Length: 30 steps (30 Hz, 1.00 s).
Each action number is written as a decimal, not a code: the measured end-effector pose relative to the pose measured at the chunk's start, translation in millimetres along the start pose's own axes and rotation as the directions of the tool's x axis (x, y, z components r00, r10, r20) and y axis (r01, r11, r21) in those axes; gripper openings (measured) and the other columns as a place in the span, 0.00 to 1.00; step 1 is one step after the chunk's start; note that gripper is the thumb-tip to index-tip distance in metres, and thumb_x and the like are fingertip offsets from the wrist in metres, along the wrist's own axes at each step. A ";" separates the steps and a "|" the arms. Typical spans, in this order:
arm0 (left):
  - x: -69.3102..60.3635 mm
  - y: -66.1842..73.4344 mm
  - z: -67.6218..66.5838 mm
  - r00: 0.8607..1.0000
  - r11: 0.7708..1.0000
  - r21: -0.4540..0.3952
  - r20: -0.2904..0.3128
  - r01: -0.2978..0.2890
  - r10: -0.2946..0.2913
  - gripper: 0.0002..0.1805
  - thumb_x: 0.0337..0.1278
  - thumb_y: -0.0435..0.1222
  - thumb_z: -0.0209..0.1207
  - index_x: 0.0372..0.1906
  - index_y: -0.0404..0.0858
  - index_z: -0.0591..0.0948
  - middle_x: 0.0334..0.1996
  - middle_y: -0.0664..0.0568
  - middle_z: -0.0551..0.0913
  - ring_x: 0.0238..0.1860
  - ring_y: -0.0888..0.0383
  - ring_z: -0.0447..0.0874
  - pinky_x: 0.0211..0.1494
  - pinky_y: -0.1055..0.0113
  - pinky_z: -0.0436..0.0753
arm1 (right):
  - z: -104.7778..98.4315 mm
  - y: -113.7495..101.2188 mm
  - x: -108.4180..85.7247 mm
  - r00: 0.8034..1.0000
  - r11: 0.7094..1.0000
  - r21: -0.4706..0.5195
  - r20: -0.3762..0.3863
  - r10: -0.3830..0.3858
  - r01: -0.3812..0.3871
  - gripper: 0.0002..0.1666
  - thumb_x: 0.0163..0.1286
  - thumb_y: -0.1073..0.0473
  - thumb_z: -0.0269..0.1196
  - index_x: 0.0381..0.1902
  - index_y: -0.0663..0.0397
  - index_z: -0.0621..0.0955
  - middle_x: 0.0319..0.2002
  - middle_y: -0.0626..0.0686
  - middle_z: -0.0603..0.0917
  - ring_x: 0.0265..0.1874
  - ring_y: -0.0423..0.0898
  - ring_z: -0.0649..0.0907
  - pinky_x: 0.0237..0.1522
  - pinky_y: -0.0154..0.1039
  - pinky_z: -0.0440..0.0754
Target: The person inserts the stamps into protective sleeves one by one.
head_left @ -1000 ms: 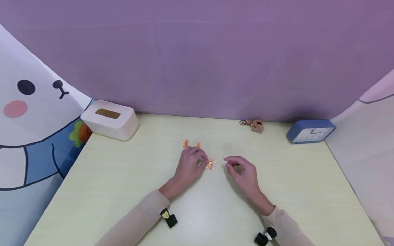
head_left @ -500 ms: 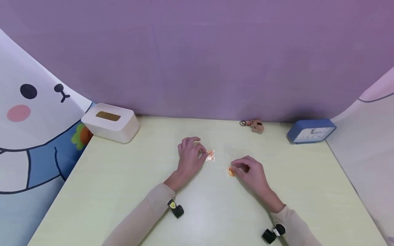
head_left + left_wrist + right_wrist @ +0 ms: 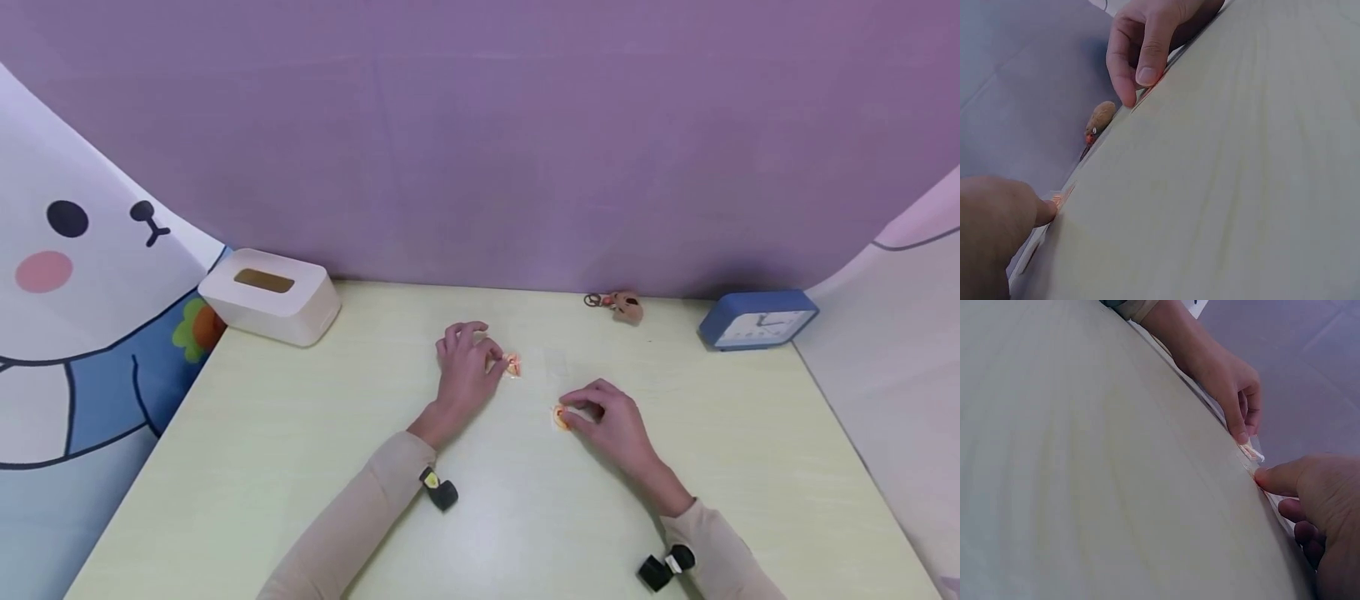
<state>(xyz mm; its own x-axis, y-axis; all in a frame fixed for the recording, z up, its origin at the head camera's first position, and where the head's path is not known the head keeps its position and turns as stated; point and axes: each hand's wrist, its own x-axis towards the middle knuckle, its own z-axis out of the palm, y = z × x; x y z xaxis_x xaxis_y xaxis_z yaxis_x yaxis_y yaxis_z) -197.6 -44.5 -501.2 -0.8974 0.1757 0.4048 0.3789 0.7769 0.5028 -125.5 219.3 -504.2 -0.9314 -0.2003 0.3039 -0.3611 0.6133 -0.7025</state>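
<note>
My left hand [image 3: 467, 375] pinches a small clear packet with orange print [image 3: 512, 365] between thumb and forefinger, just over or on the table. Its other fingers spread above the tabletop and hide what lies below them. To the right and nearer to me, my right hand [image 3: 611, 421] pinches the edge of another orange-printed clear packet [image 3: 560, 417], which lies at the table surface. The left wrist view shows my right thumb [image 3: 1147, 72] and forefinger close to the tabletop. In the right wrist view, the left hand's packet [image 3: 1250, 451] sticks out past the fingertips.
A faint clear square [image 3: 555, 362] lies between and beyond the hands. At the back of the table [image 3: 247, 467] stand a white tissue box [image 3: 273, 296] on the left and a blue clock [image 3: 759, 321] on the right. A brown keychain [image 3: 625, 307] lies near the purple backdrop.
A second ago my right fingers held nothing visible; they now pinch a packet, slightly nearer to me and to the right. My left hand has moved away from me with a packet at its fingertips.
</note>
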 end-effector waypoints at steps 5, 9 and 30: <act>0.9 -0.9 -0.1 1.000 1.000 0.008 0.006 -0.014 0.014 0.12 0.67 0.40 0.77 0.50 0.42 0.91 0.69 0.43 0.79 0.74 0.37 0.66 0.69 0.39 0.66 | 0.4 0.8 -0.6 1.000 1.000 -0.008 -0.005 -0.021 0.021 0.12 0.61 0.68 0.83 0.41 0.50 0.95 0.35 0.45 0.85 0.30 0.40 0.75 0.34 0.34 0.73; 0.1 -1.0 -0.5 0.999 0.999 0.011 0.020 -0.037 0.037 0.09 0.69 0.40 0.76 0.49 0.45 0.93 0.69 0.44 0.80 0.74 0.37 0.67 0.69 0.39 0.66 | 0.9 1.7 -1.3 1.000 0.999 -0.013 -0.009 -0.030 0.030 0.13 0.61 0.69 0.84 0.41 0.50 0.95 0.35 0.45 0.86 0.30 0.40 0.75 0.34 0.34 0.73; -2.3 6.0 -0.2 0.998 0.997 -0.061 0.045 -0.047 0.050 0.09 0.75 0.45 0.71 0.46 0.45 0.93 0.68 0.43 0.82 0.72 0.40 0.72 0.68 0.40 0.68 | 1.4 -0.6 -2.4 0.998 0.999 0.027 -0.032 -0.046 0.047 0.15 0.61 0.72 0.82 0.37 0.48 0.92 0.35 0.47 0.86 0.31 0.43 0.79 0.35 0.34 0.76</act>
<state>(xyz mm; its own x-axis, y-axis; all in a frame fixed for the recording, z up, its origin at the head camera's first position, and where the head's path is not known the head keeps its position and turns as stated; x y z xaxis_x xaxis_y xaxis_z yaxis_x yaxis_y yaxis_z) -193.2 -40.4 -498.9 -0.8866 0.2418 0.3944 0.4342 0.7291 0.5290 -123.1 218.4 -505.4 -0.9120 -0.2039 0.3560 -0.4053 0.5824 -0.7047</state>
